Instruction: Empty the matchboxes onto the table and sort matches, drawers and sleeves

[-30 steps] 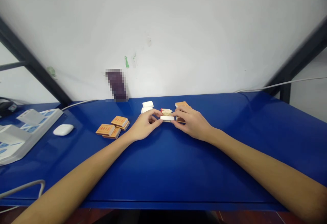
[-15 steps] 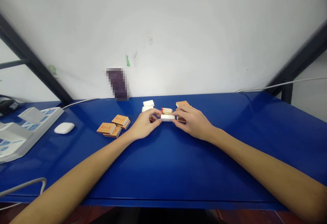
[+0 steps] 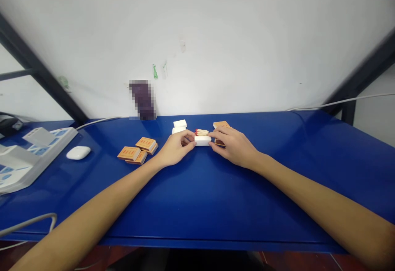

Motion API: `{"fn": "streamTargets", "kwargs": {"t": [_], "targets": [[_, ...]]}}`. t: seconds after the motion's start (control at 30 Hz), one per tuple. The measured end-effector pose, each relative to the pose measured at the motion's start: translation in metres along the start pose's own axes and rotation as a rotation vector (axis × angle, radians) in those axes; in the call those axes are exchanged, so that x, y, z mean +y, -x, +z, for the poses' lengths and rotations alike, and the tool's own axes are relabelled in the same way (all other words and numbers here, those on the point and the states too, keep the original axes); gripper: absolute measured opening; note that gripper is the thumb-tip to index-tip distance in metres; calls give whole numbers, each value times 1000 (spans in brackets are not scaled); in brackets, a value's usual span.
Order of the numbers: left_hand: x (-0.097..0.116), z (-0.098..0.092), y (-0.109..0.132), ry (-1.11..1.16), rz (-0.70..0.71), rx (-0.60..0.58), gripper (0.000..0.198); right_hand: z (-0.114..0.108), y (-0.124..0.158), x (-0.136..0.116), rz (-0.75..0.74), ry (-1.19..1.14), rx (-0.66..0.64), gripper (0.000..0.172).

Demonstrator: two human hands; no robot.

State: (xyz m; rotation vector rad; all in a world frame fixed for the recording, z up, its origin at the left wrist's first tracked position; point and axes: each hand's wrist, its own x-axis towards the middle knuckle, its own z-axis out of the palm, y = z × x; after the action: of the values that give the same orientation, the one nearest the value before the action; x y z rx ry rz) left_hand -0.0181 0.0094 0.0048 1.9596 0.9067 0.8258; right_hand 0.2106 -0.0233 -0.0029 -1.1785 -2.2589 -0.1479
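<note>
A white matchbox tray [image 3: 202, 141] stands on the blue table between my two hands, its long side facing me. Red-tipped matches [image 3: 201, 132] lie bunched just behind its front wall. My left hand [image 3: 176, 149] pinches the tray's left end, thumb in front and fingers behind. At the right end, my right hand [image 3: 237, 147] has its thumb against the corner and its index finger reaching over by the matches. White tray pieces [image 3: 180, 123] sit behind my left fingers. Partly covered by my right hand are an orange matchbox [image 3: 221, 124] and a brown-sided box [image 3: 219, 142].
Several orange matchboxes [image 3: 128, 153] are piled left of my left hand. Farther left are a white rounded case [image 3: 78, 153] and a white power strip [image 3: 40, 155] with plugs. A pixelated dark object [image 3: 143, 100] leans at the wall. A grey cable [image 3: 27, 223] crosses the near left corner.
The view has shifted slightly. My right index finger has lifted a little at the tray's right end, while both hands stay around the tray.
</note>
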Motion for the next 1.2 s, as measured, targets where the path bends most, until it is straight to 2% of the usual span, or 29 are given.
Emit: {"fn": "streamTargets", "kwargs": {"t": [0.63, 0.9, 1.2], "targets": [[0, -1, 0, 7, -2, 3, 18, 2, 1, 3, -32, 50, 32, 23], [-3, -1, -2, 27, -17, -11, 19, 3, 1, 0, -44, 59, 24, 40], [-6, 1, -6, 5, -57, 21, 18, 5, 0, -2, -41, 52, 11, 41]]}}
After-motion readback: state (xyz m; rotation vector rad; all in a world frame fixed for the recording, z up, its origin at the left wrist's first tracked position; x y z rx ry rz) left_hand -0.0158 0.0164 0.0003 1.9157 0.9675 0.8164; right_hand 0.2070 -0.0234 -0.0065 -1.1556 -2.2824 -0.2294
